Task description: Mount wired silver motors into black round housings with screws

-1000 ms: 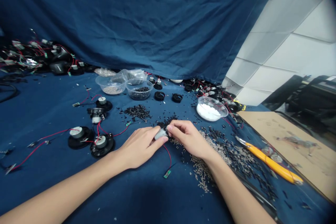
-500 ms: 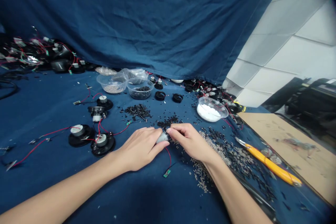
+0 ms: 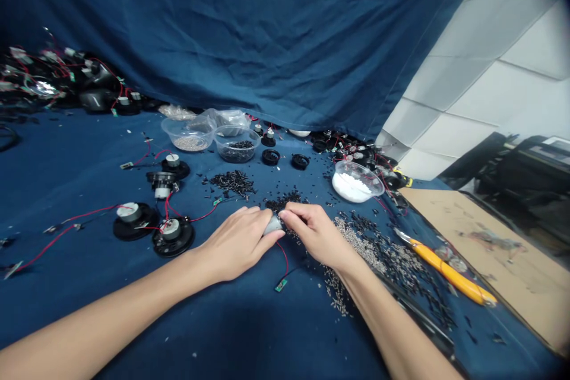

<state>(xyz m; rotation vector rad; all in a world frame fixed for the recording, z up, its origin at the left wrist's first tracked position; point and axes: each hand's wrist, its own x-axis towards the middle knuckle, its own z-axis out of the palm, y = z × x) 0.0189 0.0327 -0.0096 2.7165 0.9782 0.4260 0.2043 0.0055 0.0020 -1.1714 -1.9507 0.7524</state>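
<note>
The left hand (image 3: 238,242) and right hand (image 3: 314,233) are pinching a small grey motor (image 3: 272,225) between their fingertips, low over the blue cloth (image 3: 249,320). Its red wire (image 3: 283,254) is trailing down toward the person, beside the scattered screws (image 3: 378,252).

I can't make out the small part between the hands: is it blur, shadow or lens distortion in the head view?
Head view: the small grey motor is mostly hidden by the left hand and right hand, and slightly soft. Light is even, without glare. A dark shadow lies on the blue cloth below. Edges bend and the top right corner vignettes.
</note>
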